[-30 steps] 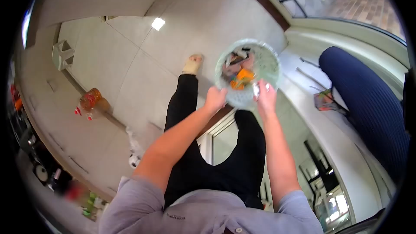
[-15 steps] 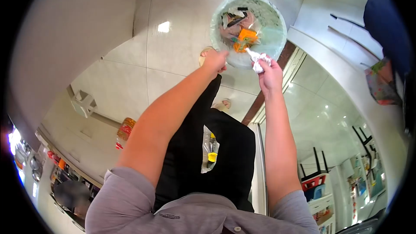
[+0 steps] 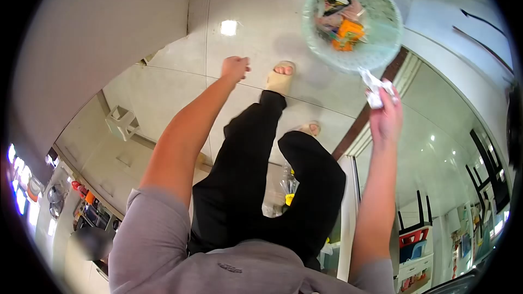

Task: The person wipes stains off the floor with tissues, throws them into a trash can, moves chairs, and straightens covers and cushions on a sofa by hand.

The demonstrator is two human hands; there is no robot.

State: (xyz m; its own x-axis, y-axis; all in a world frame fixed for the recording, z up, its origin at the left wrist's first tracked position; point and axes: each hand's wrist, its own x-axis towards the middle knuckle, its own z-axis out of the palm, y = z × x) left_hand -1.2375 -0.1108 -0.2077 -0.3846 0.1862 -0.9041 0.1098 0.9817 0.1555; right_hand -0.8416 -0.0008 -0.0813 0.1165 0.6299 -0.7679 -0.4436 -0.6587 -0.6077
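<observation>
My right hand (image 3: 385, 110) is closed on a crumpled white tissue (image 3: 372, 88), just below the near rim of a round bin. That bin (image 3: 393, 43) has a pale green liner and stands on the floor, with orange packaging (image 3: 348, 34) and other litter inside. My left hand (image 3: 236, 69) is apart from the bin, over the floor tiles, its fingers curled. Nothing shows in it, though the inside of the fingers is hidden.
A small white stool (image 3: 123, 122) stands at the left by pale cabinets (image 3: 117, 155). Clear plastic with a yellow part (image 3: 289, 199) shows between my legs. Glass doors (image 3: 430, 147) with chairs behind them are at the right.
My left hand has come away from the bin towards the left. My right hand still holds the tissue and is now farther right and lower. The bin sits higher and farther right in view.
</observation>
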